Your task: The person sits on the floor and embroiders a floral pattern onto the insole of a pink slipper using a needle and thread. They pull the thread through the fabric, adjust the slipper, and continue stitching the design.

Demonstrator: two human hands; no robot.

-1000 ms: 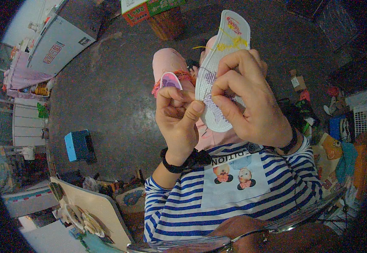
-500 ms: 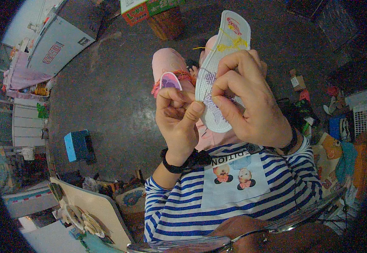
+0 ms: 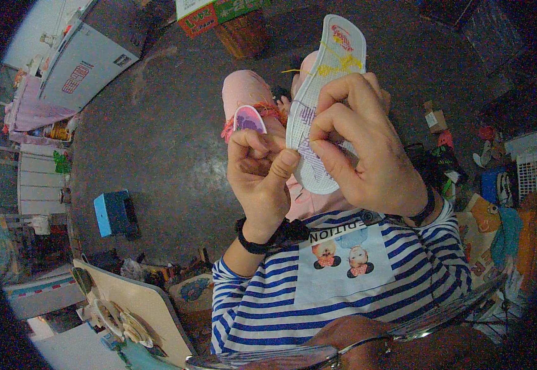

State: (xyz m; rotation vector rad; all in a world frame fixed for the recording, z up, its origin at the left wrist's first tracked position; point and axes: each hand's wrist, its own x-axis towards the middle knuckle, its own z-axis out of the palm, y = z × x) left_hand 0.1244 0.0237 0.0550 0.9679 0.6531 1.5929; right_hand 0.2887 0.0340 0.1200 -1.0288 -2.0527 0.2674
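A white embroidery insole (image 3: 335, 57) with yellow, red and purple stitching is held up over my lap. My left hand (image 3: 257, 171) pinches its left edge between thumb and fingers. Over the lower right of its face, my right hand (image 3: 370, 151) has thumb and forefinger pressed together on the purple stitches; whatever is pinched there is too small to make out. A yellow thread end sticks out at the insole's left edge. Behind my left hand, a second insole (image 3: 249, 119), pink and purple with a white rim, lies on my leg beside orange-red thread (image 3: 268, 111).
On the dark floor (image 3: 163, 148) a small blue stool (image 3: 113, 213) stands to the left. A printed carton rests on a brown bin (image 3: 244, 37) ahead. A board-topped table (image 3: 139, 296) is at the lower left. Bags and a white basket (image 3: 529, 172) crowd the right.
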